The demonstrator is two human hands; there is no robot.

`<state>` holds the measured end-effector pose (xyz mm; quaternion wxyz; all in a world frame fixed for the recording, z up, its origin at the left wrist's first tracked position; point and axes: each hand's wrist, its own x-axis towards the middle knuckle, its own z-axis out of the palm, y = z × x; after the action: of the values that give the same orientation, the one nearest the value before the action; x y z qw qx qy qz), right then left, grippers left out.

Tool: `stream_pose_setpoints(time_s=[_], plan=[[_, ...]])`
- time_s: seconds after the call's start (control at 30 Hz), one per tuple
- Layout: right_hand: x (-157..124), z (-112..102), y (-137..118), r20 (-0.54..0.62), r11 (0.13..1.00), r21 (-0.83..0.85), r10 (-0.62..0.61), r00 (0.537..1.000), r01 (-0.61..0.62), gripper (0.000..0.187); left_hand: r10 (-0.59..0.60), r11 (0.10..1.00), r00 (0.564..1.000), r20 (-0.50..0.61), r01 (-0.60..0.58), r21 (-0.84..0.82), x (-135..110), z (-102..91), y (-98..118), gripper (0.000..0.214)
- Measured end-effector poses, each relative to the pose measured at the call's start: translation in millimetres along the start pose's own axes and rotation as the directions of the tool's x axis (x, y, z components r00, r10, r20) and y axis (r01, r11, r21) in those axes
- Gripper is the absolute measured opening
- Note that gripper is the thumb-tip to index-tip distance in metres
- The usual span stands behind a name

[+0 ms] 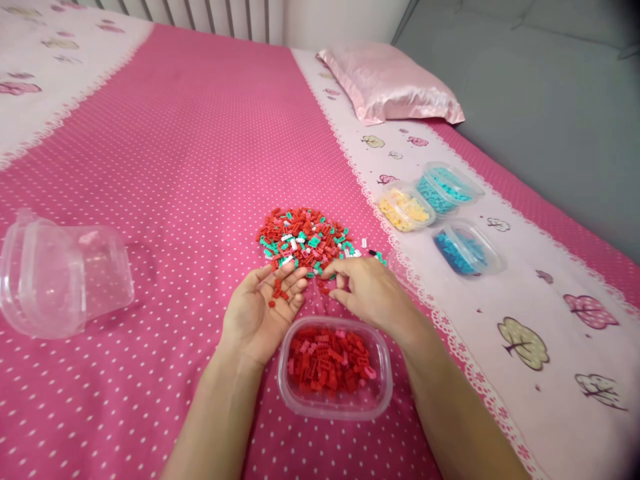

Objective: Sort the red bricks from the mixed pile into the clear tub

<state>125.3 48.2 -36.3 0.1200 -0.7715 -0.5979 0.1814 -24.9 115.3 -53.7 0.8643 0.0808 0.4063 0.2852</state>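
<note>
My left hand (260,310) is turned palm up and cupped, holding several small red toy bricks (278,291). At the near edge of a mixed pile of toy bricks (305,237), my right hand (363,287) is palm down with bent fingers. Its fingertips touch the pile's near side, and what they pinch, if anything, is hidden. A few red bricks lie just by its thumb. The pile is mostly red, with green, white and pink pieces mixed in. Below both hands stands an uncovered clear plastic container (335,405) holding red and some pink bricks.
At right are clear containers of yellow bricks (406,208), turquoise bricks (443,190) and blue bricks (461,251). Clear empty tubs (65,277) lie on their side at left. A pink pillow (393,83) rests farther back on the dotted pink bedspread (210,153).
</note>
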Motion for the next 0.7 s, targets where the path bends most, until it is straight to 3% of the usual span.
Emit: stream_pose_setpoints(time_s=[0.33,0.7], plan=[[2.3,4.1,0.6,0.041,1.0,-0.022,-0.018,0.999,0.019,0.041,0.008,1.0,1.0,0.004,-0.008,0.0,2.0,-0.7,0.2,0.026],[1.0,4.0,1.0,0.014,0.997,-0.063,0.052,0.999,-0.051,0.022,0.001,1.0,1.0,0.002,-0.001,-0.007,2.2,-0.7,0.3,0.026]])
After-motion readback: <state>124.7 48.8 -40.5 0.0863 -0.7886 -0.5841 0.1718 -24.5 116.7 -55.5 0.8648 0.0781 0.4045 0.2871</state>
